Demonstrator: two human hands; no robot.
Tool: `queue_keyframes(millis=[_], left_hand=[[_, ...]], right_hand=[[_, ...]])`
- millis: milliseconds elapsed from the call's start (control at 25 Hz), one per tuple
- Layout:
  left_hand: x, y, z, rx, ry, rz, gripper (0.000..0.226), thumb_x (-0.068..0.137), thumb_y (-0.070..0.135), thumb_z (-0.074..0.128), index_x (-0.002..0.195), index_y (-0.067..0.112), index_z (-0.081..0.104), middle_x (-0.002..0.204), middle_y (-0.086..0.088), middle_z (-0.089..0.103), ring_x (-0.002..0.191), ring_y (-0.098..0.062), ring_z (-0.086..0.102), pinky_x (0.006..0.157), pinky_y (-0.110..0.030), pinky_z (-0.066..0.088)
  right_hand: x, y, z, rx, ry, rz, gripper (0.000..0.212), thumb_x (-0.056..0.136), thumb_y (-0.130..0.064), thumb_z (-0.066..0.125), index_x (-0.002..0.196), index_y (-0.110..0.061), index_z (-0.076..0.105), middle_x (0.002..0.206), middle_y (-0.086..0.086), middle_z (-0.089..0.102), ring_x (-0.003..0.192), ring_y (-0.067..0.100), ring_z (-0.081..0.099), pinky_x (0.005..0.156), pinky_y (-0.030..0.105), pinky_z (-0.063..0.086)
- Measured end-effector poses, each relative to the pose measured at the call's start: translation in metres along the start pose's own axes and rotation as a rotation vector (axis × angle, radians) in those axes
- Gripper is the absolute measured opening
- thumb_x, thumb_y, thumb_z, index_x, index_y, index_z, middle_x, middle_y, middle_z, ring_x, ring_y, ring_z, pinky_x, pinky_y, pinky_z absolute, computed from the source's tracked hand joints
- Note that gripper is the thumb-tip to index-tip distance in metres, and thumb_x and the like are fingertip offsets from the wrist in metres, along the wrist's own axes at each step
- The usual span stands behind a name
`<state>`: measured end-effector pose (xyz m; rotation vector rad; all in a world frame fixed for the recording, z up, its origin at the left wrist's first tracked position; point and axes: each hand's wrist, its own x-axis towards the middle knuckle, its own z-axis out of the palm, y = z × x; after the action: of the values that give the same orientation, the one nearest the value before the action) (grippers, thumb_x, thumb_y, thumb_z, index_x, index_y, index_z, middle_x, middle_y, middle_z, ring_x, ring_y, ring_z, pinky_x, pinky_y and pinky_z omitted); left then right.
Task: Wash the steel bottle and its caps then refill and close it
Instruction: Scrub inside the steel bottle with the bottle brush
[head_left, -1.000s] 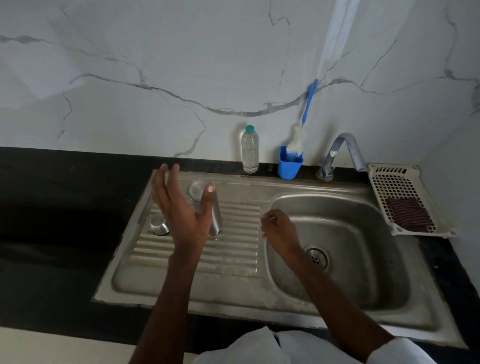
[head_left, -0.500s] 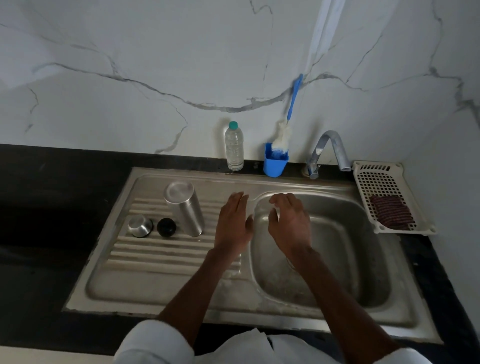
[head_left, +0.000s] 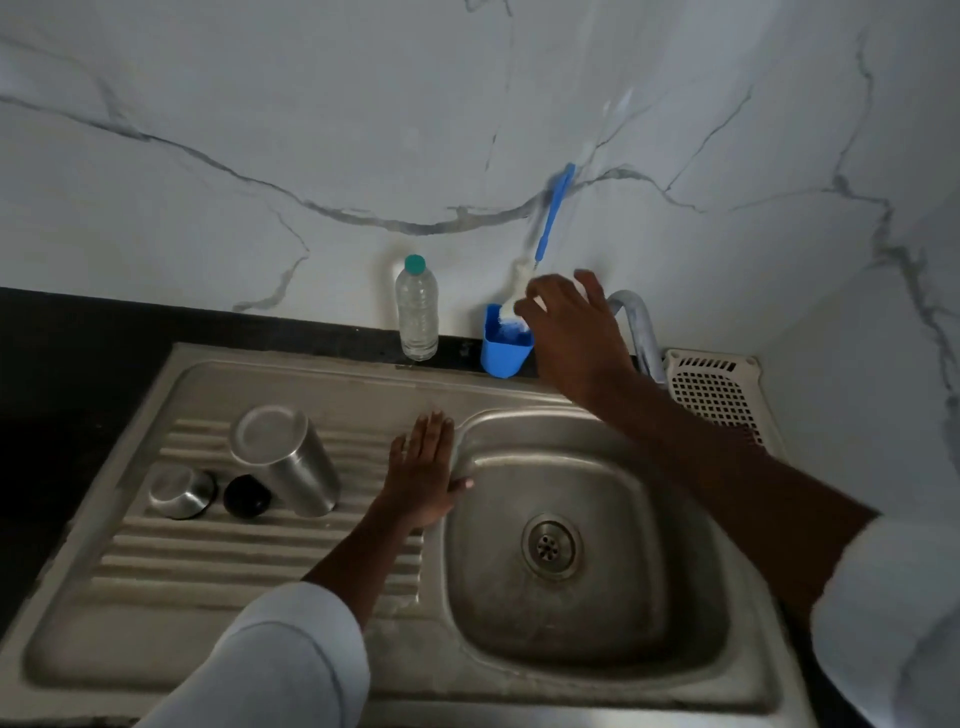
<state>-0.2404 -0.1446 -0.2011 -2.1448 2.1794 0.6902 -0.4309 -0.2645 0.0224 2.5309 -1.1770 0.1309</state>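
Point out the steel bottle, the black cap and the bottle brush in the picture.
steel bottle (head_left: 296, 467), head view: on its side wall, standing upside down on the drainboard.
black cap (head_left: 247, 496), head view: on its top, beside the bottle.
bottle brush (head_left: 554, 213), head view: on its blue handle, above the cup.

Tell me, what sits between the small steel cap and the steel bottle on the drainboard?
The head view shows a small black cap between the steel cap and the steel bottle.

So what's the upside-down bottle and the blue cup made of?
The upside-down bottle looks like brushed steel: grey, with soft reflections. The blue cup is probably plastic: solid colour, dull matte surface.
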Motion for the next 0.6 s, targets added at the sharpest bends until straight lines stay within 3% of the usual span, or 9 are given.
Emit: queue_keyframes(millis=[120,240,280,440,600], left_hand=[[0.004,0.001,-0.004,-0.026,-0.022,0.008,0.098,0.103,0.062,0.043,0.163,0.018,-0.021,0.168,-0.006,-0.033,0.157,-0.028,-0.025,0.128,-0.055,-0.004],[0.005,0.001,-0.009,-0.031,-0.061,-0.01,0.098,0.103,0.061,0.044,0.164,0.018,-0.02,0.169,-0.006,-0.032,0.158,-0.027,-0.024,0.128,-0.055,-0.004],[0.005,0.001,-0.008,-0.035,-0.074,-0.008,0.098,0.103,0.061,0.044,0.164,0.018,-0.02,0.169,-0.006,-0.032,0.158,-0.027,-0.025,0.128,-0.055,-0.004],[0.005,0.0,-0.008,-0.031,-0.042,-0.009,0.102,0.101,0.063,0.046,0.164,0.018,-0.021,0.167,-0.004,-0.035,0.151,-0.022,-0.032,0.129,-0.055,-0.002],[0.002,0.004,-0.011,-0.073,-0.099,-0.016,0.103,0.101,0.065,0.046,0.163,0.019,-0.024,0.165,-0.003,-0.039,0.153,-0.023,-0.033,0.128,-0.054,-0.007]], right_hand=[[0.05,0.021,-0.005,-0.264,-0.015,-0.16,0.051,0.071,0.004,0.067,0.121,-0.008,0.062,0.137,0.016,0.053,0.133,0.033,0.05,0.122,0.058,0.018],[0.076,0.024,-0.01,-0.557,-0.059,-0.298,0.048,0.079,0.011,0.039,0.111,-0.013,0.066,0.123,0.009,0.058,0.116,0.028,0.058,0.119,0.064,0.025],[0.081,0.026,-0.008,-0.608,-0.087,-0.325,0.048,0.08,0.011,0.039,0.108,-0.014,0.068,0.116,0.007,0.059,0.111,0.027,0.059,0.119,0.065,0.025],[0.091,0.035,0.004,-0.68,-0.174,-0.394,0.03,0.08,0.008,0.067,0.098,-0.016,0.07,0.088,0.004,0.058,0.094,0.026,0.061,0.119,0.07,0.024],[0.097,0.032,-0.011,-0.626,-0.288,-0.338,0.021,0.088,-0.002,0.069,0.095,-0.022,0.072,0.085,-0.002,0.065,0.097,0.023,0.063,0.123,0.062,0.019]])
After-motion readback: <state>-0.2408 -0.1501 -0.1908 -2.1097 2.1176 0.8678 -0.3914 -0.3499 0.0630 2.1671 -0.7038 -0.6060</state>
